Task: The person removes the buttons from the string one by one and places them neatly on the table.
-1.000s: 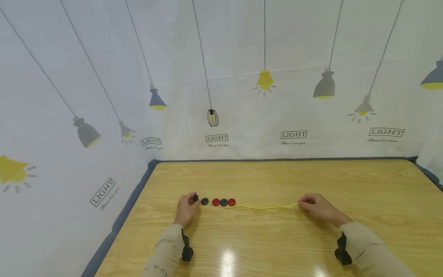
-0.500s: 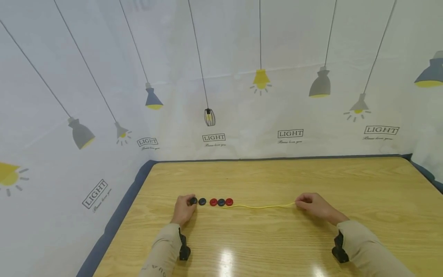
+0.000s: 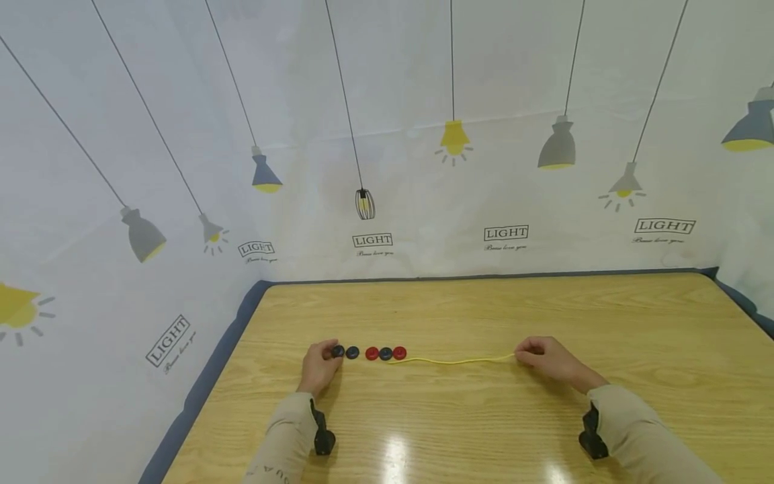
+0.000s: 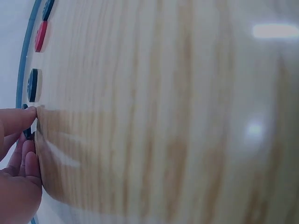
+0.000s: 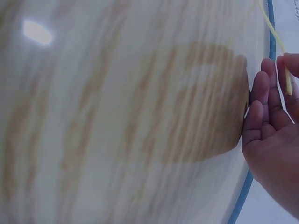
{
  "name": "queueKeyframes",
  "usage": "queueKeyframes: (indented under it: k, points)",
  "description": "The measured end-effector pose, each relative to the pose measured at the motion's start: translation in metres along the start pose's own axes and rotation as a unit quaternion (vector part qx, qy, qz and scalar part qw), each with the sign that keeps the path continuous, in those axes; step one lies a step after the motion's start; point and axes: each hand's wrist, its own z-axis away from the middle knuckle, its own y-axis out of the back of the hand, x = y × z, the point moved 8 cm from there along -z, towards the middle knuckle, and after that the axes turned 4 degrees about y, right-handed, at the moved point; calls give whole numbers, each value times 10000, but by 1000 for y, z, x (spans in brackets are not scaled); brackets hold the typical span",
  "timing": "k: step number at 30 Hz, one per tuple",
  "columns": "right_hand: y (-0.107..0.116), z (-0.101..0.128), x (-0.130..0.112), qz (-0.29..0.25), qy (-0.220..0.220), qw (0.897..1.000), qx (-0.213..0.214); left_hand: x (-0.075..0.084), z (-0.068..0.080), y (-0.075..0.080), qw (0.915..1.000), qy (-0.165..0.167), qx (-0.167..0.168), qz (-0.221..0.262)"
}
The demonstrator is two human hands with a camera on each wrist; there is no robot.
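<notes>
My left hand point(image 3: 320, 366) has its thumb and fingers around the edge of a dark blue button-like disc point(image 3: 338, 351), which lies on the table at the left end of a row. Just right of it is a second dark blue disc point(image 3: 353, 352). After a gap come a red disc point(image 3: 371, 353), a dark blue disc point(image 3: 385, 353) and another red disc point(image 3: 400, 353), close together. A yellow cord point(image 3: 453, 363) runs from just in front of these to my right hand point(image 3: 553, 359), which pinches its right end. In the right wrist view, a short cord tip point(image 5: 288, 88) hangs past the fingers.
The wooden table point(image 3: 484, 417) reaches back to a pale wall cloth point(image 3: 423, 255) printed with lamps. Dark blue edging point(image 3: 199, 386) follows the table's left side. Black wrist cameras point(image 3: 324, 440) sit under both sleeves.
My left hand has lowered its dark blue disc from upright to flat on the table, left of the others. The right hand keeps hold of the cord. The head view has shifted slightly.
</notes>
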Motion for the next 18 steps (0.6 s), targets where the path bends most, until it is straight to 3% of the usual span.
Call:
queueKeyframes:
  k: [10, 18]
  points:
    - [0, -1, 4, 35, -6, 10000, 31, -7, 1, -1, 9985, 401, -87, 369]
    - [0, -2, 4, 73, 74, 9999, 98, -7, 1, -5, 9974, 402, -57, 590]
